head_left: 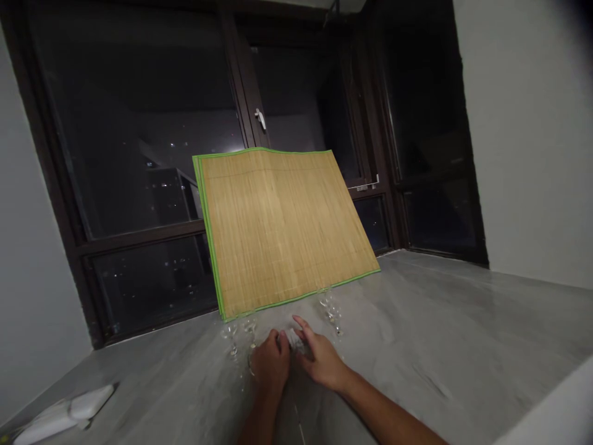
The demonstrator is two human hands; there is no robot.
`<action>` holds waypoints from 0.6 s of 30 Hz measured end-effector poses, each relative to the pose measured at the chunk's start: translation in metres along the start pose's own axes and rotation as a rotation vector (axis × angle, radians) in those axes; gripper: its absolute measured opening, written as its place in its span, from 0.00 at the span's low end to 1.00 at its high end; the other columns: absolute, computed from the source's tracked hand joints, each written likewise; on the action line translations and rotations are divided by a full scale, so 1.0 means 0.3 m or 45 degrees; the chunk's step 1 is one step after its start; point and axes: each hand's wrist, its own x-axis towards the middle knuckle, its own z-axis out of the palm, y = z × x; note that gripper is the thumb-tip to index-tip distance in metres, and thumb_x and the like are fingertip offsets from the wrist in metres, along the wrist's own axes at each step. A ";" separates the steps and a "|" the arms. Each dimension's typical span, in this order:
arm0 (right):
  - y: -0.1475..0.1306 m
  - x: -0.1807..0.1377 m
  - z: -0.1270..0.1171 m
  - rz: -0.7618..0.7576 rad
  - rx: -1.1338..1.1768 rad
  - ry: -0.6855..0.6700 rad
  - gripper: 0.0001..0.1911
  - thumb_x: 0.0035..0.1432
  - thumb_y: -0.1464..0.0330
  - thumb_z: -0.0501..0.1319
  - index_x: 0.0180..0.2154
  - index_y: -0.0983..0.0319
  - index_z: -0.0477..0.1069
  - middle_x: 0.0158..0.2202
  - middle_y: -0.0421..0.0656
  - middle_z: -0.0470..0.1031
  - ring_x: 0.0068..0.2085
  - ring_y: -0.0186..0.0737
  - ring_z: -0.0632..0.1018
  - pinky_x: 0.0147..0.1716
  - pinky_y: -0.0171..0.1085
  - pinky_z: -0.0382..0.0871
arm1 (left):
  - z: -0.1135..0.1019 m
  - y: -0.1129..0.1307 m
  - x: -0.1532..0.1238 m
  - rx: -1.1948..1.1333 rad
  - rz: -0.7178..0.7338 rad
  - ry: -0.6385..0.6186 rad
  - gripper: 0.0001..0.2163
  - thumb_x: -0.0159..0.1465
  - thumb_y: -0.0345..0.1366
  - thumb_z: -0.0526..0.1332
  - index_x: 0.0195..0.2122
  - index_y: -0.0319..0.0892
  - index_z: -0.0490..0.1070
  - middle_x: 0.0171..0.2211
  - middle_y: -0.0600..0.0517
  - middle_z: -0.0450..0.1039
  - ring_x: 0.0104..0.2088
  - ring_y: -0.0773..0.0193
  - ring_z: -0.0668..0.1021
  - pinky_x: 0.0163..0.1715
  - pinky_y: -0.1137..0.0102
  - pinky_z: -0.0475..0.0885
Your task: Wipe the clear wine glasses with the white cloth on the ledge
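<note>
My left hand is low in the middle of the view, its fingers curled in. At its fingertips is a small, pale, blurred thing, whose kind I cannot make out. On the other side of that thing is my right hand, thumb and fingers apart, index finger stretched forward. Clear stemmed glasses stand left of my left hand, among them one glass and another glass. Beyond my right hand are more clear glasses, partly blending into the grey surface.
A bamboo mat with green edging leans against the dark-framed window behind the glasses. A white bundle with a band round it lies on the grey surface at lower left. Pale walls flank both sides.
</note>
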 end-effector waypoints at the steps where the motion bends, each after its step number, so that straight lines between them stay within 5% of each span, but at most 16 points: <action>1: -0.001 -0.001 0.005 -0.006 0.006 -0.031 0.45 0.51 0.73 0.59 0.69 0.59 0.47 0.54 0.48 0.77 0.54 0.45 0.77 0.53 0.40 0.68 | 0.004 -0.001 -0.001 -0.022 0.022 -0.016 0.18 0.71 0.44 0.48 0.33 0.44 0.73 0.30 0.48 0.79 0.28 0.61 0.77 0.28 0.69 0.51; 5: 0.002 -0.001 0.026 -0.056 0.083 -0.107 0.46 0.52 0.72 0.61 0.70 0.56 0.45 0.49 0.45 0.80 0.46 0.45 0.80 0.47 0.40 0.71 | 0.016 0.005 -0.007 -0.157 0.153 -0.103 0.17 0.71 0.41 0.48 0.32 0.44 0.74 0.27 0.50 0.78 0.27 0.63 0.76 0.27 0.69 0.50; 11: 0.004 0.006 0.028 -0.155 0.230 -0.016 0.39 0.60 0.64 0.61 0.68 0.58 0.48 0.57 0.49 0.74 0.55 0.47 0.75 0.55 0.44 0.66 | 0.011 0.017 -0.013 -0.320 0.095 -0.143 0.19 0.72 0.42 0.46 0.32 0.44 0.73 0.28 0.51 0.78 0.27 0.63 0.76 0.27 0.70 0.51; 18: -0.010 0.029 0.032 0.002 0.167 0.228 0.21 0.67 0.59 0.52 0.57 0.61 0.62 0.32 0.41 0.80 0.35 0.42 0.80 0.35 0.36 0.68 | 0.020 0.028 -0.020 -0.516 0.197 -0.117 0.17 0.70 0.38 0.46 0.28 0.44 0.70 0.26 0.50 0.77 0.28 0.62 0.76 0.28 0.70 0.55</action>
